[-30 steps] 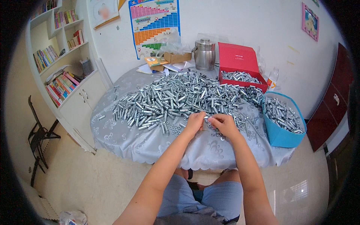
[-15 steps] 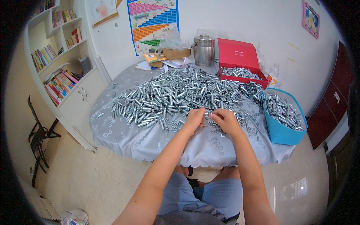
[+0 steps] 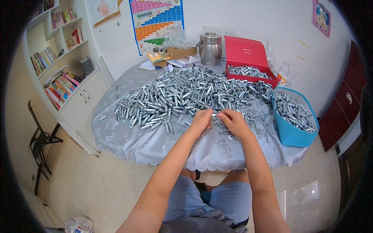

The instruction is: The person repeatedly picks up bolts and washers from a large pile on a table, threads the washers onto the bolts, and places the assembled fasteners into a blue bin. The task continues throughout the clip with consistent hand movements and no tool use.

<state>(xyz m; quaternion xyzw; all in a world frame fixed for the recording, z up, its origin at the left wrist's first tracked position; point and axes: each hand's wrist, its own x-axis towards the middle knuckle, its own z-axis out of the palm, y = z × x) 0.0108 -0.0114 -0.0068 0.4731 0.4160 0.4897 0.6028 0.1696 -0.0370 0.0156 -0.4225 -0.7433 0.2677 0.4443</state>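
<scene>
My left hand is closed, its thumb and fingers pinching one end of a small silver expansion bolt. At the bolt's other end, the fingers of my right hand are closed on it too. Both hands are over the near side of the table, fingertips almost meeting. Just beyond them spreads a large heap of metal bolts and sleeves. Loose nuts and washers lie around my hands on the cloth. My fingers cover most of the held bolt.
A blue fabric bin full of bolts stands at the right edge. Behind it are a red box holding more bolts, a plastic bottle and a steel pot. A grey patterned tablecloth covers the round table.
My hands stay together at nearly the same spot. The right hand's fingers have shifted slightly around the bolt's end. The whole view has tilted a little.
</scene>
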